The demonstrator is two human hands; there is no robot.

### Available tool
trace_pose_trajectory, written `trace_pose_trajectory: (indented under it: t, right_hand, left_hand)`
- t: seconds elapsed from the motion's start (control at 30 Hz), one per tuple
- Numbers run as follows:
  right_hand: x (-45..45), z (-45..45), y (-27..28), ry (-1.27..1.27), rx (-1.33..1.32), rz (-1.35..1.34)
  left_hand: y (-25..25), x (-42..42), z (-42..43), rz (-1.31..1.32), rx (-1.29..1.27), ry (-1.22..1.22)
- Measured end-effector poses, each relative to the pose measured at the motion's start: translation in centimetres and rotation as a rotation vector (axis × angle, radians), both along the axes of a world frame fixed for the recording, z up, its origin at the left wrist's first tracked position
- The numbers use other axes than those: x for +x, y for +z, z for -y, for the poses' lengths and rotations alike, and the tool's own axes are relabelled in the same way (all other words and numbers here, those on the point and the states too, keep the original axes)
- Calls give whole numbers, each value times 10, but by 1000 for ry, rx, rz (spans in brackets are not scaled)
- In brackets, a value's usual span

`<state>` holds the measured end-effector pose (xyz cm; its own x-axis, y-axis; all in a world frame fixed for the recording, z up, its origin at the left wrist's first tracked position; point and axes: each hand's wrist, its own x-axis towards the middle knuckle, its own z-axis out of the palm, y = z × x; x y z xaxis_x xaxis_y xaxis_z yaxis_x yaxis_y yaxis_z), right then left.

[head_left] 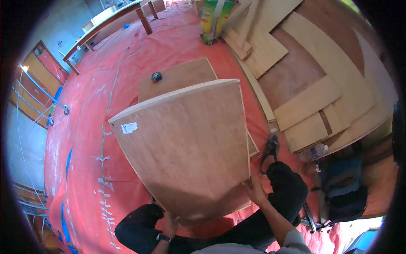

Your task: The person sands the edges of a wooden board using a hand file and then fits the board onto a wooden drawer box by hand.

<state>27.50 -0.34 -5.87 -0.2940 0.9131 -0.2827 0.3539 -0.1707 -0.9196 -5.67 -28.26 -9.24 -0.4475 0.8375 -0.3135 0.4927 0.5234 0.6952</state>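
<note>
A large brown plywood panel (pixel 190 148) with a pale far edge and a small white label (pixel 129 128) is tilted up in front of my knees. My left hand (pixel 170 224), with a watch on its wrist, grips the panel's near left corner. On the near right edge, my right hand (pixel 255 191) holds the same panel, its fingers partly hidden at the side. Behind it another plywood sheet (pixel 177 80) lies on the floor covering, and a black tape measure (pixel 156 77) rests on that sheet.
Red plastic sheeting (pixel 84 139) covers the floor. Cut plywood pieces (pixel 308 103) lie at the right, near a green-yellow bag (pixel 215 21) and a clear bottle (pixel 318 151). A long table (pixel 105 27) stands far left, and a wheeled metal frame (pixel 42 93) by the wall.
</note>
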Motion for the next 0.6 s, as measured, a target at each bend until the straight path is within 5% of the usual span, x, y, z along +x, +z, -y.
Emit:
trace_pose_trajectory:
  t: [0.3, 0.6]
  right_hand:
    - [21, -1, -31, 93, -3, 96]
    - [30, -18, -51, 182, -68, 131]
  left_hand:
    - [-21, -7, 8, 140, -3, 18]
    - [-18, 2, -1, -227, -59, -64]
